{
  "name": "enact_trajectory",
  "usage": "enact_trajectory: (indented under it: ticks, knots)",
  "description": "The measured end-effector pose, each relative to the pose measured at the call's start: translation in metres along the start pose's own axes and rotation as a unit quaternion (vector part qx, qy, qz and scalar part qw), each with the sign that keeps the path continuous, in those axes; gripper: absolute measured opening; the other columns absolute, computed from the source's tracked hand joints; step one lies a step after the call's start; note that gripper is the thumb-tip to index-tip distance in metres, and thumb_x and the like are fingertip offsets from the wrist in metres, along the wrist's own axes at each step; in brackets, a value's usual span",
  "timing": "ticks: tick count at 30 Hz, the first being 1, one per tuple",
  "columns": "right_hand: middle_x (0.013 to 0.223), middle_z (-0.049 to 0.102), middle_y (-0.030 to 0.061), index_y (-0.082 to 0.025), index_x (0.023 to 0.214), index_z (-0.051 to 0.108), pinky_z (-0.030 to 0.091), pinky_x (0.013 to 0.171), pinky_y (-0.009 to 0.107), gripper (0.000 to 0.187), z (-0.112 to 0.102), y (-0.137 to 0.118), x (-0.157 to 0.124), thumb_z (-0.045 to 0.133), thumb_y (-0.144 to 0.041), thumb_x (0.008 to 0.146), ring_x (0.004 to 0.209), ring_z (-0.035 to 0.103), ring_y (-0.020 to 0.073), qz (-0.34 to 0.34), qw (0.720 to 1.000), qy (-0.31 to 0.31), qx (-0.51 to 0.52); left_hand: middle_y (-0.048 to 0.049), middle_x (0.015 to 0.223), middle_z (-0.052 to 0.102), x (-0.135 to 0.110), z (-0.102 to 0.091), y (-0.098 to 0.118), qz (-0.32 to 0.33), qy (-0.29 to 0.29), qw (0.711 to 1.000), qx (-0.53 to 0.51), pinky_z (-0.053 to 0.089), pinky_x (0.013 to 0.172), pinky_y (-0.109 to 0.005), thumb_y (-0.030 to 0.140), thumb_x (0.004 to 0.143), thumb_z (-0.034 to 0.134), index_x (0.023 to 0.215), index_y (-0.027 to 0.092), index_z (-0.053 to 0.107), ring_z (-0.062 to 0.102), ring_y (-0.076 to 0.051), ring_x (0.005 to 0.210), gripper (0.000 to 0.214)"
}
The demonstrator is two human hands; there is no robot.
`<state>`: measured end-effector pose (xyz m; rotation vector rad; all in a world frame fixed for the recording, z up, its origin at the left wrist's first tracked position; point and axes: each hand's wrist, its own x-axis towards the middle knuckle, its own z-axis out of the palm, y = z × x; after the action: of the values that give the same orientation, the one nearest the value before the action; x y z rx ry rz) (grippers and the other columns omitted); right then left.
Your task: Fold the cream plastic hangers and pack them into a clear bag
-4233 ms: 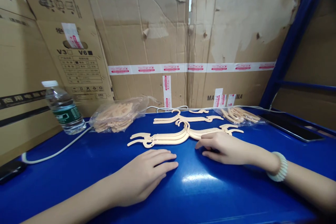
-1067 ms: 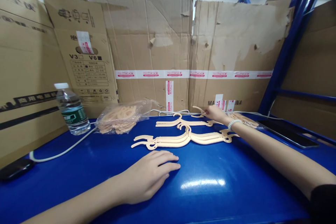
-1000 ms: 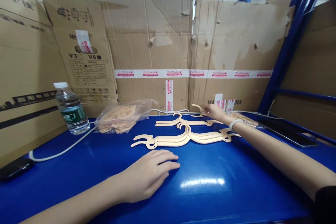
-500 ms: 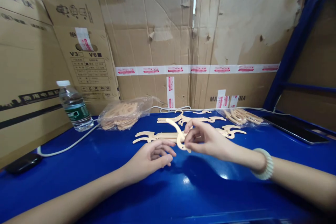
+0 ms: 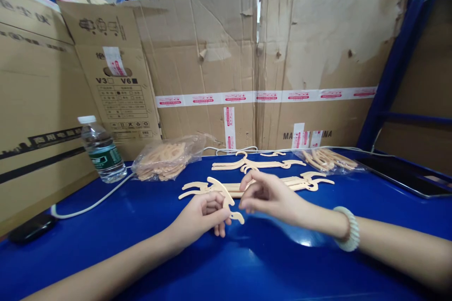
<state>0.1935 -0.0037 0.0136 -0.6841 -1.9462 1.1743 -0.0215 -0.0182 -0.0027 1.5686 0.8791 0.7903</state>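
Head view: so slim a curve as the cream hanger piece (image 5: 219, 187) probably twists easily — best steadied with a pinch at each end. It stands tilted just in front of the hanger stack (image 5: 303, 182), its middle clasped by the closed fingers of the left hand (image 5: 204, 210). The right hand (image 5: 270, 195), loosely spread and empty, hovers beside its lower end.

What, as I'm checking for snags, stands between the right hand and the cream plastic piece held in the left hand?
Nothing visible. The left hand pinches the cream piece above the blue table, and the right hand hangs close beside it with only air between. The flat hangers lie behind both hands.
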Motion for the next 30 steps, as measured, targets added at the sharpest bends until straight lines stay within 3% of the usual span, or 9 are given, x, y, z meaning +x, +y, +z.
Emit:
enact_trajectory:
  ticks: [3,5,6,9,13,18,25,30]
  knots:
    - [0.082,0.069,0.0050,-0.019,0.089,0.055,0.052,0.069,0.030,0.008,-0.043,0.004,0.013,0.054,-0.026,0.089,0.076,0.066,0.0172,-0.065,0.979,0.081,-0.175,-0.0019,0.068,0.066,0.000,-0.001,-0.002,-0.012,0.018,0.998,-0.053,0.043,0.048,-0.022,0.040,0.078,0.067,0.078,0.017,0.047,0.062,-0.012,0.050,0.031]
    - [0.087,0.070,0.0060,-0.018,0.090,0.059,0.050,0.076,0.032,0.013,-0.078,0.016,0.018,0.047,-0.015,0.088,0.083,0.065,0.0188,-0.065,0.913,0.134,-0.380,-0.0023,0.068,0.067,0.000,-0.002,-0.002,-0.020,0.028,0.996,-0.083,0.043,0.048,-0.021,0.039,0.077,0.067,0.079,0.017,0.044,0.062,-0.013,0.049,0.032]
    - [0.090,0.070,0.0067,-0.019,0.091,0.061,0.049,0.079,0.033,0.018,-0.094,0.023,0.019,0.045,-0.012,0.088,0.088,0.064,0.0202,-0.043,0.869,0.132,-0.475,-0.0025,0.067,0.067,0.000,-0.002,-0.002,-0.024,0.035,0.995,-0.093,0.043,0.048,-0.022,0.038,0.076,0.068,0.079,0.017,0.044,0.062,-0.013,0.049,0.032]
    - [0.093,0.070,0.0104,-0.017,0.089,0.065,0.048,0.081,0.036,0.016,-0.126,0.047,0.018,0.051,-0.012,0.085,0.087,0.063,0.0242,-0.014,0.843,0.107,-0.526,-0.0027,0.063,0.066,-0.001,-0.002,-0.001,-0.028,0.047,0.992,-0.113,0.044,0.048,-0.022,0.037,0.073,0.070,0.078,0.017,0.045,0.061,-0.013,0.049,0.033]
    - [0.090,0.068,0.0106,-0.016,0.084,0.066,0.046,0.081,0.035,0.011,-0.131,0.065,0.017,0.056,-0.018,0.086,0.085,0.060,0.0243,-0.022,0.835,0.054,-0.547,-0.0014,0.060,0.063,-0.002,-0.004,0.001,-0.037,0.053,0.990,-0.122,0.043,0.048,-0.022,0.037,0.074,0.070,0.077,0.016,0.047,0.060,-0.013,0.048,0.031]
    - [0.082,0.064,0.0095,-0.016,0.076,0.061,0.045,0.075,0.033,0.012,-0.122,0.065,0.022,0.054,-0.018,0.085,0.078,0.057,0.0223,-0.020,0.829,0.066,-0.555,-0.0018,0.069,0.064,-0.005,-0.008,0.000,-0.043,0.074,0.987,-0.133,0.044,0.051,-0.021,0.044,0.078,0.071,0.082,0.014,0.051,0.060,-0.011,0.054,0.036]
    - [0.076,0.064,0.0051,-0.019,0.081,0.052,0.045,0.063,0.028,0.006,-0.126,0.031,0.014,0.050,-0.023,0.085,0.070,0.060,0.0190,-0.021,0.842,0.117,-0.527,0.0005,0.073,0.063,-0.009,-0.015,0.005,0.017,0.099,0.986,-0.136,0.042,0.054,-0.020,0.037,0.071,0.081,0.080,0.016,0.050,0.057,-0.010,0.060,0.038]
    - [0.086,0.068,0.0060,-0.019,0.094,0.060,0.049,0.071,0.031,0.020,-0.121,-0.002,-0.005,0.053,-0.036,0.086,0.079,0.064,0.0212,-0.034,0.890,0.118,-0.439,0.0021,0.065,0.059,-0.007,-0.028,0.013,0.074,0.123,0.977,-0.156,0.042,0.061,-0.018,0.031,0.069,0.083,0.078,0.014,0.057,0.052,-0.008,0.063,0.032]
